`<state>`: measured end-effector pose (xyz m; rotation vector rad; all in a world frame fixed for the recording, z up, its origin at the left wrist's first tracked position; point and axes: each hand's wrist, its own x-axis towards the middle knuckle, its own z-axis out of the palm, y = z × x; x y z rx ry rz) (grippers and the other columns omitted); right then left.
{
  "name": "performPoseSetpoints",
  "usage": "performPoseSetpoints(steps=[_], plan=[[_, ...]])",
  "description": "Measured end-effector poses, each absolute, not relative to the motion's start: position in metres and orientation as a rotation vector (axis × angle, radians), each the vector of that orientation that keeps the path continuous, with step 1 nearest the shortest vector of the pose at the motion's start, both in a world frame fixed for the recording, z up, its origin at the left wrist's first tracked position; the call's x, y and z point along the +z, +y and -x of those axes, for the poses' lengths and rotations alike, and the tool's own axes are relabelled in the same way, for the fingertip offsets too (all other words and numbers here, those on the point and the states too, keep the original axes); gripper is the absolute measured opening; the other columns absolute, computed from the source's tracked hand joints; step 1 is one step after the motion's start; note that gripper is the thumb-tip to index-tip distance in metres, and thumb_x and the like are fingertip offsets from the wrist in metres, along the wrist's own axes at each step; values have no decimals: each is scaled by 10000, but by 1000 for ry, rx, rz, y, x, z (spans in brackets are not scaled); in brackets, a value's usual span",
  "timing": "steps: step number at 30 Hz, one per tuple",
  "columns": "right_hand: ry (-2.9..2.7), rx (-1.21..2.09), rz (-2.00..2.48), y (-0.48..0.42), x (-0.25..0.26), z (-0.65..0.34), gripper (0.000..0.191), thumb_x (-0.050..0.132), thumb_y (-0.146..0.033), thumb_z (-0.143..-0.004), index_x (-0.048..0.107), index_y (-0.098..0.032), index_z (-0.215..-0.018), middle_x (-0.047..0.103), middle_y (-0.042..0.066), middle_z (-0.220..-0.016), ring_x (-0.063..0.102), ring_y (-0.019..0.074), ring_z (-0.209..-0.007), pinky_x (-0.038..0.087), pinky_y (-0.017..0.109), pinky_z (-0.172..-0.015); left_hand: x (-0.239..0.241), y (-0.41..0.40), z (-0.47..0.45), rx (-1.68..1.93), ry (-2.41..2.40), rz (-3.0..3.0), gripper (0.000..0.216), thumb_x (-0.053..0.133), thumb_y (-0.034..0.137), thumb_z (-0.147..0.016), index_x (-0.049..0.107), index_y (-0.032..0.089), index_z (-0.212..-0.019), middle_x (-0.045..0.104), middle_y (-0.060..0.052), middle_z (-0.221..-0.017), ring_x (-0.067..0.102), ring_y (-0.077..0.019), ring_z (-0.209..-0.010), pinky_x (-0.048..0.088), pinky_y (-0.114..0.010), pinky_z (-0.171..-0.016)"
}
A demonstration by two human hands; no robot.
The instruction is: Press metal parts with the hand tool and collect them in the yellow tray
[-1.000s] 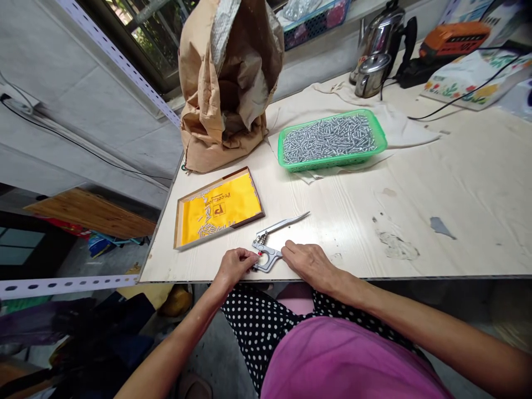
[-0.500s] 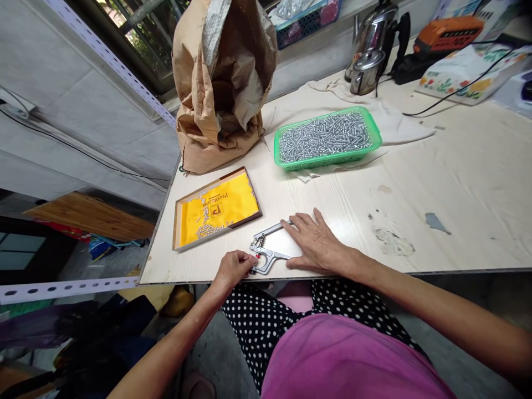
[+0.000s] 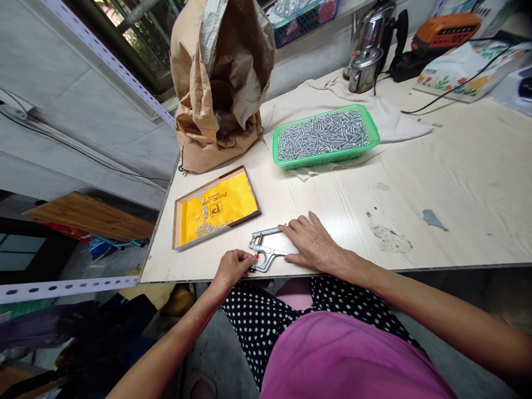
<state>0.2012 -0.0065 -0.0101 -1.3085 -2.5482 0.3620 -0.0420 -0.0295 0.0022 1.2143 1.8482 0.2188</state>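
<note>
Presently, the pale worktop (image 3: pixel 457 183) takes up the centre and right of the frame. A brown paper sack (image 3: pixel 220 83) stands open at upper centre. To its right, a green basket (image 3: pixel 324 159) heaped with small metal pieces rests on a white cloth (image 3: pixel 394 124). A shallow wooden tray (image 3: pixel 236 199) with a yellow lining lies at centre left, with a few metal pieces along its edges.

At lower centre, the right hand (image 3: pixel 311 244) lies palm down, fingers extended and spread, its grip closed around nothing. It rests over the handles of a metal hand press (image 3: pixel 266 252), which lies flat near the worktop's front edge, just right of the tray's lower corner. The left hand (image 3: pixel 235 266), lower and to the left, has its grip pinched on the head of the press beside a red part. Whether a small piece sits between the fingertips cannot be told.
</note>
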Motion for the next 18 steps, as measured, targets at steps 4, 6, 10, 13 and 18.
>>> performPoseSetpoints(steps=[4, 6, 10, 13, 18], plan=[[-2544, 389, 1313, -9, -7, -202, 510, 731, -396, -766, 554, -165, -1184, 631, 110, -1078, 518, 290, -1035, 274, 506, -999, 5, -38, 42, 239, 1886, -1463, 269, 586, 391, -822, 667, 143, -755, 634, -25, -658, 588, -159, -594, 490, -280, -596], [-2544, 387, 1282, -11, -7, -203, 446, 714, -358, -791, 557, -175, -1166, 636, 104, -1067, 526, 282, -1028, 288, 494, -989, 9, -44, 37, 336, 1893, -1736, 240, 551, 356, -867, 672, 151, -834, 653, -58, -798, 618, -181, -724, 508, -303, -697], [-2537, 362, 1254, -14, -10, -200, 407, 688, -296, -821, 547, -163, -1179, 639, 100, -1048, 541, 270, -1008, 318, 460, -967, 13, -45, 14, 401, 1660, -2238, 249, 559, 330, -903, 632, 179, -1088, 638, -100, -1079, 584, -237, -1012, 494, -381, -892], [-2530, 320, 1279, -15, -14, -198, 408, 665, -295, -835, 542, -146, -1194, 640, 105, -1026, 544, 264, -983, 337, 434, -942, 11, -30, -5, 305, 1392, -2492, 448, 608, 344, -885, 510, 173, -1288, 546, -135, -1330, 480, -287, -1236, 429, -471, -1024], [-2499, 273, 1289, -20, -19, -205, 623, 710, -379, -776, 480, -120, -1294, 633, 142, -1096, 532, 298, -1024, 354, 459, -941, 10, 1, -8, 74, 1092, -2576, 608, 627, 349, -878, 375, 159, -1398, 478, -172, -1410, 460, -287, -1291, 410, -467, -1054]])
